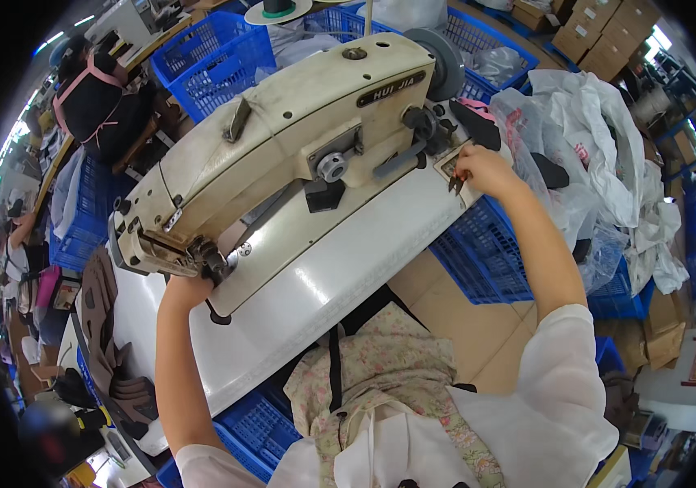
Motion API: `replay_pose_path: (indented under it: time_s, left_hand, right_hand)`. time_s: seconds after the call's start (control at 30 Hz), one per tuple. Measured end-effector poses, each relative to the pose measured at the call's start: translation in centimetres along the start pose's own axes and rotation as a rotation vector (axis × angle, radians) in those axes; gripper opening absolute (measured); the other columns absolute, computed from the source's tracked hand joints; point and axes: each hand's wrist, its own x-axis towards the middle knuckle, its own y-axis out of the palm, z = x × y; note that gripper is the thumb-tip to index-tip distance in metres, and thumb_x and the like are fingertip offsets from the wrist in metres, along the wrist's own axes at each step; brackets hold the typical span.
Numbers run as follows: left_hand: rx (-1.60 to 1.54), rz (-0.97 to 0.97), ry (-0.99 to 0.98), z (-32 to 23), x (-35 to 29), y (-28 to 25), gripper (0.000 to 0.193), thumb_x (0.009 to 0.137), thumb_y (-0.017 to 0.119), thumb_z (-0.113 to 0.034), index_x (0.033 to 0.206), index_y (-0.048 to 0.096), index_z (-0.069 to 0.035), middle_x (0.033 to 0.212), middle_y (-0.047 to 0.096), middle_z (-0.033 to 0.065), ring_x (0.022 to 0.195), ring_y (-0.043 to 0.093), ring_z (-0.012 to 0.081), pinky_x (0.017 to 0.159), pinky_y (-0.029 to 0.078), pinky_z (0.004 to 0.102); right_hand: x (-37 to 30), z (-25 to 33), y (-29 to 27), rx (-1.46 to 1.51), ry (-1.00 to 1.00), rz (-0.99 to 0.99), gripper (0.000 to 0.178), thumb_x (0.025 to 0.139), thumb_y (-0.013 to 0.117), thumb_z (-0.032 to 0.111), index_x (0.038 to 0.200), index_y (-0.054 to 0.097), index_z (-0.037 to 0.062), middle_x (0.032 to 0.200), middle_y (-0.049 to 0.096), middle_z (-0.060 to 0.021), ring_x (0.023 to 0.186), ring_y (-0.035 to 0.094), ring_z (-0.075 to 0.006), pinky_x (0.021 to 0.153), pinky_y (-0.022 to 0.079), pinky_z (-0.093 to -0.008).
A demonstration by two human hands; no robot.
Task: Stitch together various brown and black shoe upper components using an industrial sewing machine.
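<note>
A cream industrial sewing machine stands on a white table in front of me. My left hand is under the machine's head at the left, beside the presser foot and needle parts. Those parts hide its fingers, so what they do or hold does not show. On the right, the fingers of my right hand are closed around small thread snips. The dark blades stick out below the fingers, over a small recess at the table's right end.
Blue plastic crates stand right of the table, with clear and white plastic bags heaped above. Brown cut pieces lie along the left edge. More blue crates are behind the machine. A person sits at the far left.
</note>
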Motion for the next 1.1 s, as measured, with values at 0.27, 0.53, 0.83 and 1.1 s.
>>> replay_pose_path:
  time_s: [0.27,0.53,0.83,1.1]
  left_hand:
    - [0.081,-0.064,0.015,-0.5,0.2,0.3,0.049,0.075,0.064,-0.009,0.124,0.063,-0.008,0.128,0.06,0.0185,0.125,0.052,0.0366,0.107,0.041,0.0423]
    - [0.295,-0.122,-0.152,-1.0,-2.2,0.5,0.036,0.065,0.07,-0.025,0.094,0.072,-0.002,0.101,0.069,0.0234,0.088,0.069,0.0374,0.076,0.057,0.0464]
    - [0.54,-0.129,-0.396,-1.8,-4.2,4.2,0.068,0.085,0.059,-0.037,0.138,0.051,0.006,0.11,0.063,0.0354,0.088,0.07,0.0405,0.076,0.058,0.0437]
    - [0.551,-0.368,-0.42,-1.8,-5.4,6.7,0.073,0.083,0.063,-0.045,0.134,0.053,0.006,0.099,0.064,0.015,0.088,0.063,0.0283,0.066,0.054,0.0429]
  right_hand:
    - [-0.1,-1.2,1.2,0.238,-0.043,-0.099,0.011,0.075,0.072,0.007,0.083,0.064,0.0074,0.091,0.065,-0.0085,0.083,0.065,-0.0269,0.073,0.052,-0.0375]
    - [-3.2,11.3,2.1,1.254,0.231,-0.395,0.014,0.1,0.061,0.017,0.102,0.055,0.0045,0.087,0.068,-0.0066,0.088,0.064,-0.0124,0.077,0.05,-0.0299]
    - [-4.0,28.1,3.2,1.718,0.209,0.509,0.018,0.099,0.055,0.017,0.114,0.051,0.0065,0.084,0.06,-0.0042,0.075,0.061,-0.0132,0.059,0.046,-0.0265]
    - [-1.0,40.8,2.1,1.345,-0.367,0.082,0.057,0.089,0.068,0.012,0.14,0.045,-0.0001,0.073,0.056,-0.0013,0.062,0.058,-0.0107,0.056,0.047,-0.0282]
